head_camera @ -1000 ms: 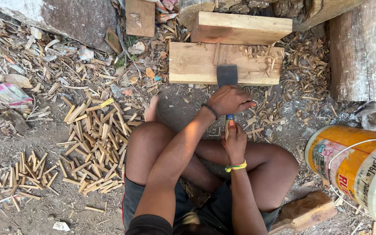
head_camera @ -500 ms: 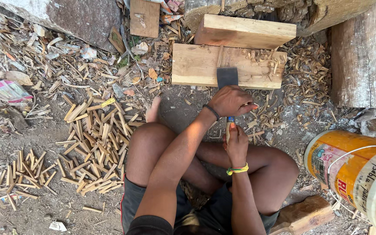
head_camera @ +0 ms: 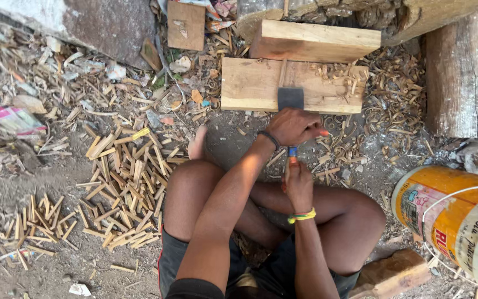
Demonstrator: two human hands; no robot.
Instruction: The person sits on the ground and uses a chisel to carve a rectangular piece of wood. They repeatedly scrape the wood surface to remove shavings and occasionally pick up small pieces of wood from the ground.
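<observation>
Wooden block (head_camera: pixel 250 86) lies flat on the ground before the seated person, another block stacked behind it. Since a second ago, little has moved: the plane's dark blade end (head_camera: pixel 290 98) sits in the same spot mid-block. Left hand (head_camera: pixel 293 126) stays closed over the tool body; right hand (head_camera: pixel 298 180) stays wrapped around its handle. Shavings lie around.

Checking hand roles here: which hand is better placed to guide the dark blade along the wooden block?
Left, probably. The left hand grips the tool right behind its blade, which rests on the block. The right hand holds the handle end, farther back.
</observation>
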